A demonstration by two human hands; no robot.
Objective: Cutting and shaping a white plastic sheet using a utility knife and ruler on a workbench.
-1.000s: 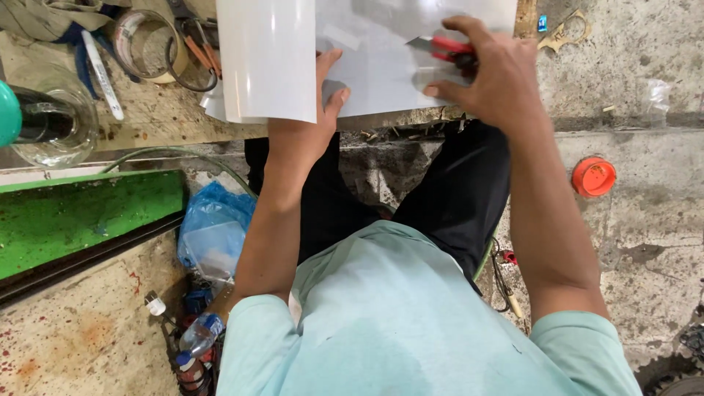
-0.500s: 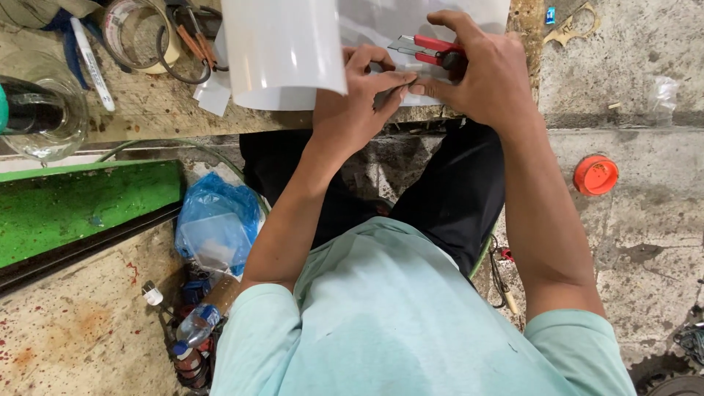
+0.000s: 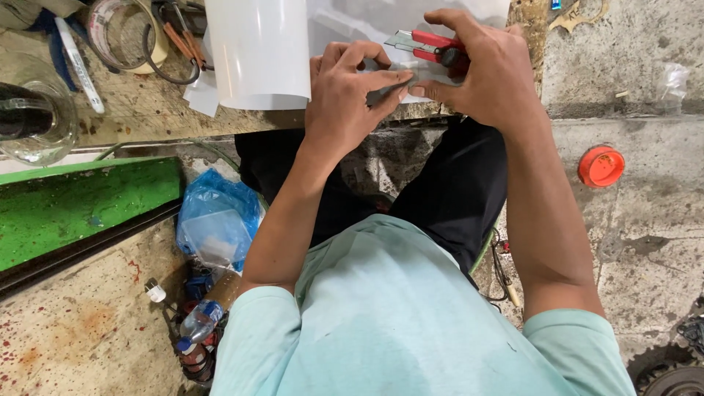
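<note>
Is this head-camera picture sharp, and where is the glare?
Head view: even light, hands and red utility knife sharp; the curled white sheet is nearly blown out to plain white; soft shadow lies under the bench edge; the glass jar at the left edge shows small highlights.

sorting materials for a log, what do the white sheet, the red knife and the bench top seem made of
White sheet: probably thin plastic or coated paper; it looks smooth and glossy, and its near edge curls into a roll.
Red knife, held in the right hand: a red casing, likely plastic, with a grey metal-looking front end.
Bench top: seems to be worn wood, brown, dull and stained.
</note>
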